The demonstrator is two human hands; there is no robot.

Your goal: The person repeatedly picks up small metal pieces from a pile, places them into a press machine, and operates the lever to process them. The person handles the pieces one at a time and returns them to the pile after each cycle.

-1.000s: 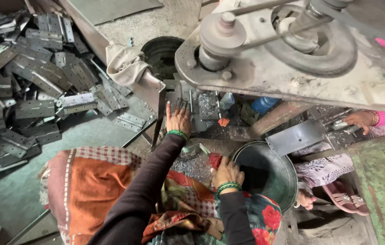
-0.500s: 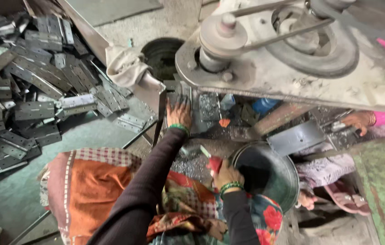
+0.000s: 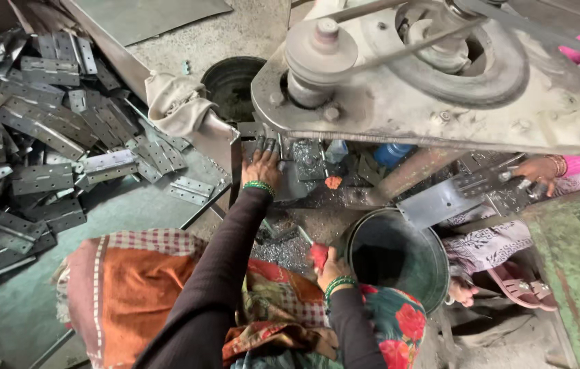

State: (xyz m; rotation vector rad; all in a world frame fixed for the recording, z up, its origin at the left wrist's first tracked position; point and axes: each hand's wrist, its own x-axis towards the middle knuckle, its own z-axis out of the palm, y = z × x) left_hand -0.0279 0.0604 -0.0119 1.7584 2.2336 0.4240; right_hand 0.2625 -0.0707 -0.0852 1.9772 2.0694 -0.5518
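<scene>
- Gritty workshop floor, heap of metal hinges [image 3: 50, 137] along its left edge, big belt-driven press [image 3: 426, 75] overhead.
- Left hand [image 3: 262, 166] lies flat, fingers spread, on a metal plate [image 3: 307, 164] under the press.
- Right hand [image 3: 329, 263] is curled tight around a red handle [image 3: 318, 254], just beside the dark bucket [image 3: 396, 256].
- Someone else's hand [image 3: 539, 167] at the right edge, pink sleeve; can't tell its fingers.

Overhanging the left hand [image 3: 261, 166]: heavy grey belt-driven press machine [image 3: 440, 89], leaving only a low gap beneath. Crowding the left side: heaped grey perforated metal hinge plates [image 3: 50, 143]. Blocking the right hand [image 3: 327, 263] on its right: round dark metal bucket [image 3: 399, 256], touching or nearly so. Closing off the far right: another person's hand [image 3: 539, 167]. Staying passable: bare grey floor [image 3: 3, 314] lower left.
</scene>
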